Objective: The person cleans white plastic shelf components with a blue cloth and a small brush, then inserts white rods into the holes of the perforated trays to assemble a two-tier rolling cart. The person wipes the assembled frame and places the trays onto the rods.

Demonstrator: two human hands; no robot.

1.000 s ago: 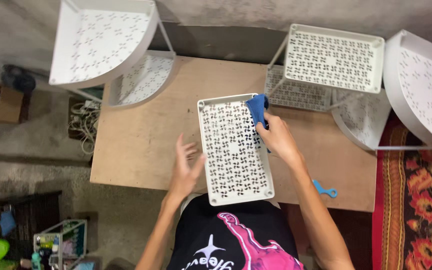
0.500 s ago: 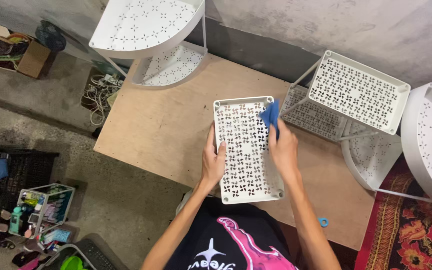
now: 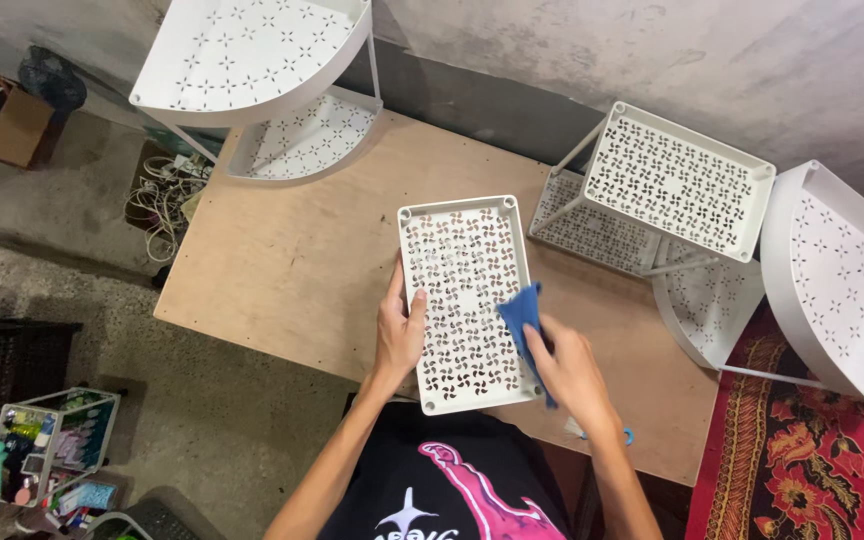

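Under right hand [image 3: 574, 372], blue cloth [image 3: 522, 318] partly hidden.

White rectangular perforated tray [image 3: 464, 300], pinwheel cut-outs, raised rim, round corner sockets; lies flat and lengthwise over the near edge of a plywood table. Blue cloth [image 3: 520, 318], crumpled, pressed on its right edge, lower half.

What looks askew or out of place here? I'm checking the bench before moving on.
Little stands out. The perforated white tray lies slightly tilted on the wooden table, left hand gripping its edge, right hand pressing a blue cloth on it. A small blue item sits near the table's front edge.
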